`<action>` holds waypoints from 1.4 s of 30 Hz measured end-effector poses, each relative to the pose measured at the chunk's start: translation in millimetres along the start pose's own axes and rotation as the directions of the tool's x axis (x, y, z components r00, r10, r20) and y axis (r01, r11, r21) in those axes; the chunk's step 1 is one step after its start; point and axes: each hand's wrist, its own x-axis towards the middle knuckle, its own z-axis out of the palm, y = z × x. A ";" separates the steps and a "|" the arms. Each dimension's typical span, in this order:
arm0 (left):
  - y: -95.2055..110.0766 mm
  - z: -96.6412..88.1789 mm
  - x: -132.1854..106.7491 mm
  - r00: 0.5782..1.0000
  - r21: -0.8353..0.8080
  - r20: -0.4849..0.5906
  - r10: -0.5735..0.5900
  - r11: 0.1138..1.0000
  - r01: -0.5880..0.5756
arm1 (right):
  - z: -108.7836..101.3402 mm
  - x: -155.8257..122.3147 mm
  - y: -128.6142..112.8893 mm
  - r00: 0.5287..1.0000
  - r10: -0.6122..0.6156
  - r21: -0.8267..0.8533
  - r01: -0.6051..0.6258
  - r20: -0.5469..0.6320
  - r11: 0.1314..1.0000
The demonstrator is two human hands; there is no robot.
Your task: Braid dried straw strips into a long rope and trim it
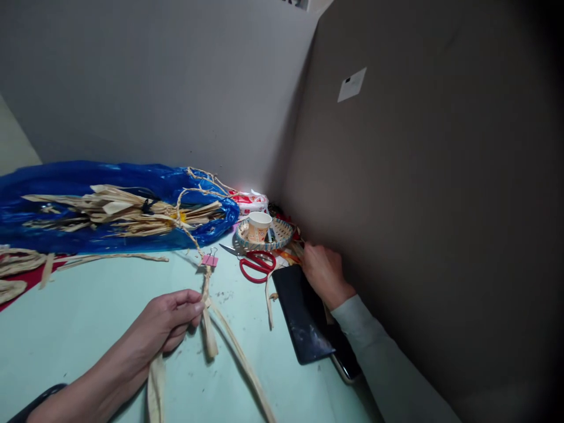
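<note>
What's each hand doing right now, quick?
Left hand: closed, pinching the braided strip.
Right hand: fingers bent near the woven basket; whether it holds anything cannot be told.

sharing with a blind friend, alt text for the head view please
The left hand pinches a twisted tan fibre cord gripped by a pink binder clip over a pale green tabletop. The right hand, its grip unclear, is beside a flat black rectangular object, near red-handled scissors and a woven basket.
</note>
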 end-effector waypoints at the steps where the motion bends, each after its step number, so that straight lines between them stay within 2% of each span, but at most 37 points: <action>1: 0.7 -0.4 -0.2 1.000 -0.003 0.005 -0.003 1.000 0.003 | -0.1 0.1 -0.1 1.000 0.006 -0.011 -0.006 -0.006 1.000; 8: 4.3 -2.4 -3.3 0.999 -0.023 0.046 -0.018 1.000 0.019 | 3.7 1.1 7.5 1.000 -0.022 -0.055 0.023 0.016 0.998; 17: 10.7 -2.7 -5.2 0.996 -0.038 0.047 -0.072 0.997 0.074 | 4.6 -1.2 11.5 0.999 -0.011 -0.080 0.014 0.042 0.997; 24: 7.8 -3.1 -3.3 0.996 -0.046 0.056 -0.067 0.997 0.069 | -11.4 -3.8 10.2 0.998 0.031 -0.073 -0.034 -0.051 0.997; 27: 3.9 -4.0 -0.2 0.997 -0.047 0.065 -0.048 0.998 0.051 | -16.4 -5.8 8.5 0.994 0.036 0.001 -0.036 -0.099 0.999; 30: 1.1 -5.5 2.5 0.997 -0.038 0.064 -0.047 0.998 0.049 | -17.6 -7.4 8.7 0.996 0.027 0.109 -0.017 -0.090 0.994; 36: 0.9 -5.5 2.2 0.998 -0.054 0.047 -0.047 0.997 0.050 | -17.4 -7.4 14.1 0.992 0.053 0.210 -0.028 -0.112 0.977; 38: 0.6 -5.3 2.0 0.998 -0.052 0.040 -0.043 0.998 0.046 | -18.9 -8.4 14.0 0.988 0.036 0.335 0.017 -0.153 0.942; 39: 0.5 -5.2 1.8 0.998 -0.050 0.035 -0.044 0.998 0.046 | -20.5 -9.7 12.2 0.984 0.003 0.435 0.076 -0.177 0.897; 40: 0.6 -4.9 1.5 0.998 -0.046 0.034 -0.046 0.998 0.047 | -22.5 -11.9 8.7 0.980 -0.050 0.544 0.148 -0.191 0.826; 42: 1.7 -3.7 -0.1 0.998 -0.039 0.042 -0.046 0.998 0.047 | -27.6 -19.1 -3.8 0.965 -0.204 0.733 0.259 -0.166 0.630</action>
